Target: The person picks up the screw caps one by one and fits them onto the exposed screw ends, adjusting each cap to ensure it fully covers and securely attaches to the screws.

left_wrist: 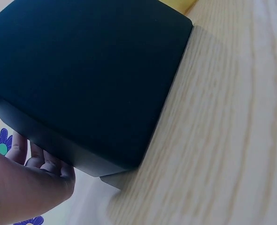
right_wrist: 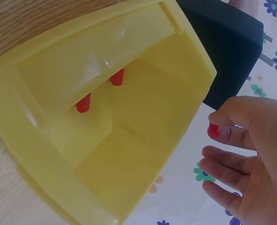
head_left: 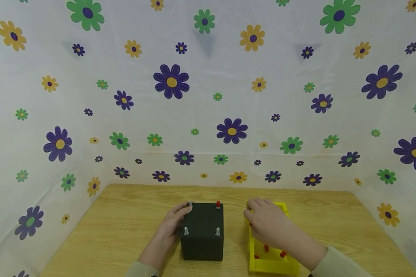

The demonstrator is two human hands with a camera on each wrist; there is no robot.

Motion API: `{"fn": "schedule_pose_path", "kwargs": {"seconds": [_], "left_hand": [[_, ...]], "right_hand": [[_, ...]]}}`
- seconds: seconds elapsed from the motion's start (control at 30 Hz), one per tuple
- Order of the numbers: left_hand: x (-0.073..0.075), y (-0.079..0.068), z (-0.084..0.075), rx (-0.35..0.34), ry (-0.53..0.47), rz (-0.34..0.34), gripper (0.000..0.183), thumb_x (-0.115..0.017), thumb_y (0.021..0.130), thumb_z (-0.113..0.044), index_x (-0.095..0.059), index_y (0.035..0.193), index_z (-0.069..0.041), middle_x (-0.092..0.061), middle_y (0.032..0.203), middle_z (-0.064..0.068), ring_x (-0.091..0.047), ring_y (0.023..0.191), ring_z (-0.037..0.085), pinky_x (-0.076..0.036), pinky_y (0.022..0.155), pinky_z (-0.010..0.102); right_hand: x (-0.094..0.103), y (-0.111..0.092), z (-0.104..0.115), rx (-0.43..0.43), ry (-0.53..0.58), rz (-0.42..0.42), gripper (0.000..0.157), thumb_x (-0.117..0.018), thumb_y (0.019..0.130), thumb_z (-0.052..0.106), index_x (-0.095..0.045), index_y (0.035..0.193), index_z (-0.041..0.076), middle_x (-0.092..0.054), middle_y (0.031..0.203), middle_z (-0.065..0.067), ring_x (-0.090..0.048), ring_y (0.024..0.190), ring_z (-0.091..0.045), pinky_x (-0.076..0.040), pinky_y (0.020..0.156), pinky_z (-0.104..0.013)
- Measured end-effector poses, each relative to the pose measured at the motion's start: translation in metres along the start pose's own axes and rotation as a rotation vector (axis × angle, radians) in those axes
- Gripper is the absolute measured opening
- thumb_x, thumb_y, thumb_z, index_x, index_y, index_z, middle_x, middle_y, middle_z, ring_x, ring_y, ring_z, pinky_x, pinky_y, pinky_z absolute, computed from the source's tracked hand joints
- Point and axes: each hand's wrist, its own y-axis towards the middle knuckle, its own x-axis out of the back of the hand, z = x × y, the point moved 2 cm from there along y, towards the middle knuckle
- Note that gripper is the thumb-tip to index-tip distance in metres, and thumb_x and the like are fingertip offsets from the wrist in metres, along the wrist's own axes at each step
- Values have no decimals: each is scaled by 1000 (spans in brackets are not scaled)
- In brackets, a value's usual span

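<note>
A black box (head_left: 202, 219) stands on the table with a metal post near each top corner. A red cap (head_left: 218, 204) covers the far right post; the other posts are bare. My left hand (head_left: 171, 227) grips the box's left side, its thumb by the far left post; in the left wrist view its fingers curl against the box. My right hand (head_left: 268, 223) is over the yellow bin (head_left: 274, 266). Between thumb and index finger it pinches a small red cap (right_wrist: 213, 130), seen in the right wrist view. Other red caps (head_left: 266, 248) lie in the bin.
The wooden table (head_left: 131, 219) carries the box and, to its right, the bin. A white sheet with a flower print (head_left: 208, 107) hangs behind the table and along both sides. A gap of bare wood separates box and bin.
</note>
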Motion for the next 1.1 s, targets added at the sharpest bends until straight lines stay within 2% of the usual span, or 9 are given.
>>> {"fn": "schedule_pose_path", "kwargs": {"seconds": [0.17,0.37,0.6,0.87,1.1], "left_hand": [[0,1,0,-9,-1,20,15,-59,105,-15,-70,109,-23,-77,88,-15,-73,82,2,-59,78,22],[0,0,0,-13,-4,27,15,-59,105,-14,-70,107,-24,-77,89,-15,-73,82,2,-59,79,22],[0,-1,-1,-12,21,31,13,-59,105,-16,-70,106,-24,-77,87,-15,-73,80,1,-58,77,22],[0,-1,0,-1,30,16,12,-60,105,-17,-69,111,-23,-78,87,-15,-73,81,1,-58,79,22],[0,-1,0,0,29,4,12,-60,105,-18,-69,111,-23,-77,85,-15,-73,78,1,-58,77,22]], "right_hand": [[2,1,3,-5,18,12,25,-82,91,22,-74,114,12,-67,117,-4,-60,107,-23,-56,101,-42],[4,1,6,15,12,-31,24,-83,91,24,-74,110,14,-66,113,-2,-57,101,-19,-55,95,-38],[6,1,9,45,-17,-61,23,-84,91,27,-73,107,14,-66,112,-2,-58,101,-20,-56,95,-38],[8,1,14,73,-37,-109,18,-82,91,23,-71,103,15,-65,107,0,-56,96,-19,-54,90,-36],[12,2,18,80,-38,-109,19,-82,90,23,-70,103,16,-66,109,0,-58,99,-19,-54,90,-35]]}}
